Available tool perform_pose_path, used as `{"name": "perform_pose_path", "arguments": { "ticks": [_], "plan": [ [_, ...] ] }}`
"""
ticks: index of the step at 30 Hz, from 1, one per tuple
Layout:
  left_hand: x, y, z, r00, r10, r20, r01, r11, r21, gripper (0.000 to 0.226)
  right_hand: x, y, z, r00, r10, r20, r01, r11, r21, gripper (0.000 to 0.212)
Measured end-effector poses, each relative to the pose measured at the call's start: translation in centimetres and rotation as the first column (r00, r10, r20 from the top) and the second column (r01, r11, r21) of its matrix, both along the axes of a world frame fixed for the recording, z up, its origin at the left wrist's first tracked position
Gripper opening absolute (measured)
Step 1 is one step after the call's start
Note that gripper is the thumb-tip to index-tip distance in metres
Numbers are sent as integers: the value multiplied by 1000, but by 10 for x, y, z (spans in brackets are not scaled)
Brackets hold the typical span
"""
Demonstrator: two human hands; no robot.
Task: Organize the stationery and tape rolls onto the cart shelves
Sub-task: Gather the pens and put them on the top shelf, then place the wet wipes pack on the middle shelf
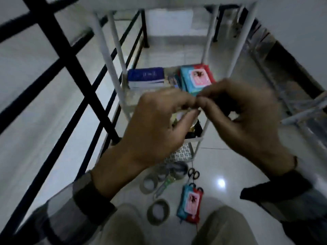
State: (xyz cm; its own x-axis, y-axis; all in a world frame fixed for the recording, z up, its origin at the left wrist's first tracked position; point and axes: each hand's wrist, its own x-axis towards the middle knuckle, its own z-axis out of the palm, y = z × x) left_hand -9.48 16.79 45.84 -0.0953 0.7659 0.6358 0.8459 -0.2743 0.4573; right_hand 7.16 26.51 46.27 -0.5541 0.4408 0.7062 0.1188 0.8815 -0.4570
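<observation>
My left hand (pixel 155 124) and my right hand (pixel 244 119) meet fingertip to fingertip above the white cart (pixel 196 144). Both pinch something small and pale between them; the blur hides what it is. On the cart shelf behind lie a blue book (pixel 146 75) and teal and red wipe packs (pixel 196 78). Dark items sit on the shelf under my hands. On the floor near my knees lie tape rolls (pixel 158 212) (pixel 148 184), black-handled scissors (pixel 193 174), a clear green-tinted tool (pixel 165 185) and another teal and red pack (pixel 190 204).
A black metal railing (pixel 70 68) runs along the left, close to the cart. A grey metal frame (pixel 300 114) stands at the right. The floor is glossy white tile (pixel 230 167). My knees (pixel 123 230) fill the bottom edge.
</observation>
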Motion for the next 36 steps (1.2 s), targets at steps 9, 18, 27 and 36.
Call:
{"name": "perform_pose_path", "arguments": {
  "ticks": [9,18,27,36],
  "plan": [
    [35,-99,-259,843,378,383,-119,825,-552,13,61,-54,-256,953,-44,300,226,762,-607,4],
    [36,-76,-373,699,562,442,-82,677,-731,14,59,-9,-385,828,-109,549,527,482,-700,18],
    [48,-1,-429,606,676,420,107,454,-885,21,56,17,-474,626,41,779,734,307,-606,54],
    [81,25,-450,691,618,374,288,239,-927,22,49,-2,-497,660,72,748,730,174,-660,63]
  ]
}}
